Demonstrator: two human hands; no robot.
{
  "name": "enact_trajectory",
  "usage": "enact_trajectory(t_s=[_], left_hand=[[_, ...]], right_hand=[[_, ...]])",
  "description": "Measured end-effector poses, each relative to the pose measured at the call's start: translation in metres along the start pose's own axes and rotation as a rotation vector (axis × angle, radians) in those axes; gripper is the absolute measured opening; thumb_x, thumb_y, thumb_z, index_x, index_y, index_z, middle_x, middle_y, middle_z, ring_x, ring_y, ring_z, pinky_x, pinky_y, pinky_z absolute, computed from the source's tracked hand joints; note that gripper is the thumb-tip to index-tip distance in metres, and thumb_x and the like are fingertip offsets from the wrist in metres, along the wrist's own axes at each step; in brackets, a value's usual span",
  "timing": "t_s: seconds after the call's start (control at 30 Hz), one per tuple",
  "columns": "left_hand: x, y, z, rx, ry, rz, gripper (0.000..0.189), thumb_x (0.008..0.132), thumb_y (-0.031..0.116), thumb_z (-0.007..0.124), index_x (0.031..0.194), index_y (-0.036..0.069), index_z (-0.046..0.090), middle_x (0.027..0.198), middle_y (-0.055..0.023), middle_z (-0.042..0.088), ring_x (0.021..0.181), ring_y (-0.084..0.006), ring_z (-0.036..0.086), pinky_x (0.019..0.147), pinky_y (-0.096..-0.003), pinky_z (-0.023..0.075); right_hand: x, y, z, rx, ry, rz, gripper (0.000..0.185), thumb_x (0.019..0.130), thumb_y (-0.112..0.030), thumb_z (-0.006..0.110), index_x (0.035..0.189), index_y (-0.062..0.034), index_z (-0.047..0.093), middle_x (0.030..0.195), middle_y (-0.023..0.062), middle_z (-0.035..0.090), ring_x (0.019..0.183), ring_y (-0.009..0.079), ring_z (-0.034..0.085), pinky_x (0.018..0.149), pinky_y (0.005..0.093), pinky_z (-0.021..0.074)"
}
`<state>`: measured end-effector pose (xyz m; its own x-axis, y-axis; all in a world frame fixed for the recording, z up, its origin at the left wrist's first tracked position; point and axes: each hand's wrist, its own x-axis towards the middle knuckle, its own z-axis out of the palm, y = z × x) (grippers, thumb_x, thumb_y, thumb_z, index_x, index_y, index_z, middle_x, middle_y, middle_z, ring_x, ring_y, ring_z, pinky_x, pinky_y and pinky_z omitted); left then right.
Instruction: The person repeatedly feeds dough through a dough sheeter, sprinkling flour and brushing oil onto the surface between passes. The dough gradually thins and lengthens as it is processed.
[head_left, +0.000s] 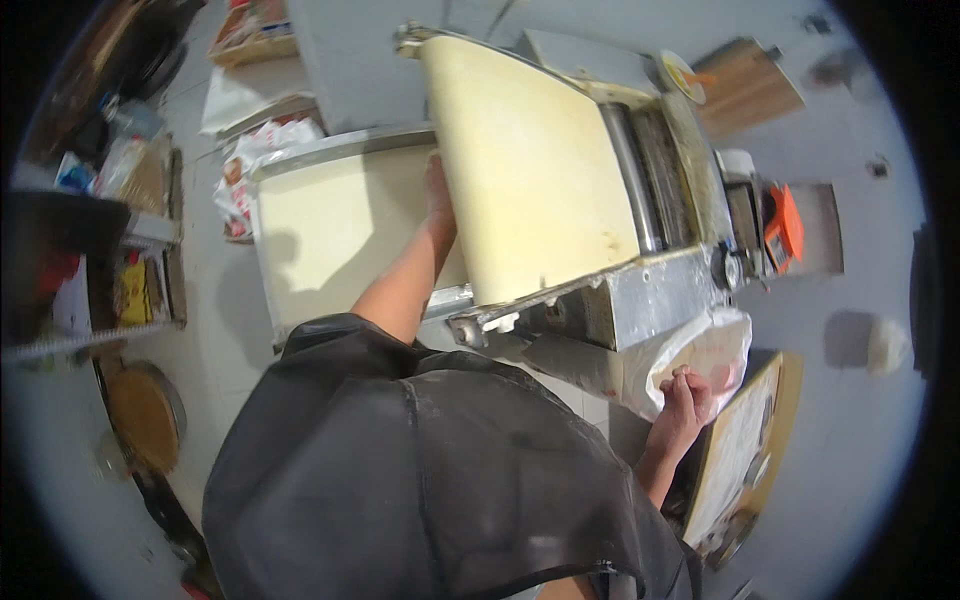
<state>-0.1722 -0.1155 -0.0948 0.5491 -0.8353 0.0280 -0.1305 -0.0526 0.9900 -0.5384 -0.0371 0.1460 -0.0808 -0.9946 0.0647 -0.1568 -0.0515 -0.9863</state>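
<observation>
A dough sheeter's cream conveyor belt (532, 165) slopes in front of me, leading to its steel rollers (637, 176). Below the belt's left end lies a shallow metal-rimmed tray (274, 300) with a pale, flat bottom. My left hand (439, 184) reaches over this tray, right beside the rounded belt end. Its fingers are partly hidden by the belt, so its grip is unclear. My right hand (686, 397) is over the mouth of an open white bag (731, 334), fingertips drawn together. Any powder between those fingertips is too small to make out.
A dusty board (739, 442) leans at the lower right. Past the rollers are an orange object (785, 225) and a wooden board (746, 86). Shelves (176, 300) with packages stand at the left. A knob (726, 266) juts from the machine's side.
</observation>
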Motion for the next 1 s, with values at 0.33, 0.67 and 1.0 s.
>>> enact_trajectory(t_s=[0.33,0.67,1.0], left_hand=[[-0.054,-0.006,-0.003,0.042,-0.407,0.023,0.031,0.082,0.017,0.058,0.109,0.002,0.06,0.11,-0.0201,0.06,0.102,-0.0352,0.056,0.087,-0.0413,0.0445],[-0.067,-0.029,-0.151,0.363,-0.007,-0.09,0.026,0.086,0.013,0.055,0.107,-0.001,0.059,0.093,-0.0145,0.064,0.084,-0.0224,0.061,0.073,-0.0311,0.0482],[-0.115,0.02,-0.141,0.311,0.135,-0.232,0.025,0.09,0.022,0.054,0.101,0.0,0.06,0.076,-0.0049,0.059,0.061,-0.0103,0.051,0.051,-0.0274,0.0409]], right_hand=[[0.0,0.027,0.003,0.079,0.081,0.056,0.006,0.086,-0.007,0.058,0.089,-0.0024,0.055,0.096,0.0076,0.056,0.074,0.0122,0.053,0.068,0.0251,0.0442],[0.052,0.035,-0.065,-0.038,0.316,0.041,0.022,0.086,-0.023,0.06,0.079,-0.0028,0.055,0.071,0.0044,0.057,0.062,0.0111,0.052,0.06,0.0234,0.0429],[0.213,0.218,-0.162,-1.534,-0.975,0.497,0.046,0.062,-0.04,0.077,0.081,0.0014,0.068,0.078,0.0158,0.067,0.069,0.0292,0.062,0.063,0.0433,0.0488]])
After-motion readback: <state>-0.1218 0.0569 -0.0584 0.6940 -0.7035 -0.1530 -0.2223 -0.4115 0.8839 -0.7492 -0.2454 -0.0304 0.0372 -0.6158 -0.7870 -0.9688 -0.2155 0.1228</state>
